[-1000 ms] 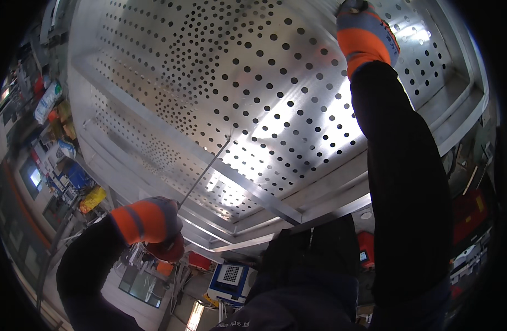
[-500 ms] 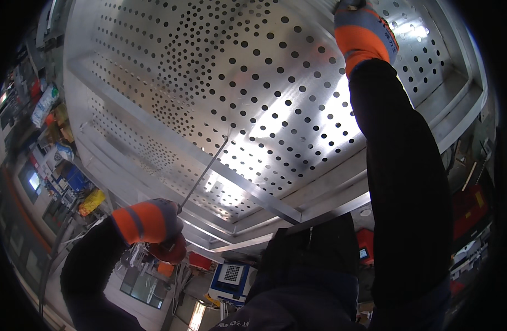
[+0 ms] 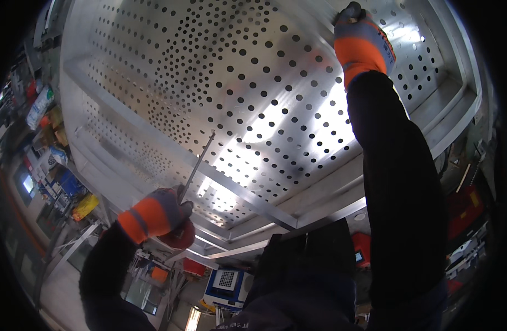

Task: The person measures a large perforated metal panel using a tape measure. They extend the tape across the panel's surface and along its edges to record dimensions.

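A large silvery metal frame with a perforated sheet panel (image 3: 297,118) fills the upper middle of the view. My left hand (image 3: 161,215), in an orange and grey work glove, is closed around a thin metal rod (image 3: 199,161) at the frame's near left side. The rod slants up and away over a cross bar (image 3: 253,199), and its tip lies in front of the holes; whether it touches the sheet I cannot tell. My right hand (image 3: 366,47), gloved alike, reaches to the far right of the panel with curled fingers. What those fingers hold is hidden.
Below the frame stand a blue and white machine (image 3: 227,284) and a red case with a small screen (image 3: 361,249). Off to the left lie a yellow bag (image 3: 86,207) and assorted clutter. More red equipment (image 3: 467,212) is at the right.
My left hand has shifted right and slightly up with the rod, and the rod's tip has moved a little left. My right hand stays in nearly the same place, and the view has shifted slightly.
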Available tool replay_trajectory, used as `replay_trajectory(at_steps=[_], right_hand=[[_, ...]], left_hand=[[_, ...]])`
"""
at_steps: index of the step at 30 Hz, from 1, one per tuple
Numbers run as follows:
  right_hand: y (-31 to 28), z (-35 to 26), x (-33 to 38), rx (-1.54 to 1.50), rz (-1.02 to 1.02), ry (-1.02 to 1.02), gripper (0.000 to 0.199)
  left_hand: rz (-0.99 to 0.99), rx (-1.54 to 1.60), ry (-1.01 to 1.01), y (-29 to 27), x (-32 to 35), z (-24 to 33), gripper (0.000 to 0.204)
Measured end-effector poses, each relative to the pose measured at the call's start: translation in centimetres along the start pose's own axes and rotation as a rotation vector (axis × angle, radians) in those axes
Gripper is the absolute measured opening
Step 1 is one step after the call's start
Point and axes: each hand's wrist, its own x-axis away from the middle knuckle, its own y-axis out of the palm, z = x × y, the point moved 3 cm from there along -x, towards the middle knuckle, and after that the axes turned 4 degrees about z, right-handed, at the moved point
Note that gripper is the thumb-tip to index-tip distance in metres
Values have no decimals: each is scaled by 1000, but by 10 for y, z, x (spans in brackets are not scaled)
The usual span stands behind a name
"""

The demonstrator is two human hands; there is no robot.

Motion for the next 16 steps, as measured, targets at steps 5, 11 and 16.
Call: replay_trajectory(at_steps=[5, 11, 16], right_hand=[[-13, -10, 7, -63, -75, 73, 58], [-15, -17, 10, 5, -60, 86, 54], [-7, -12, 4, -82, -131, 73, 55]], left_hand=[[405, 412, 126, 20, -32, 40, 57], [546, 868, -53, 54, -155, 148, 69], [590, 597, 158, 105, -234, 238, 73]])
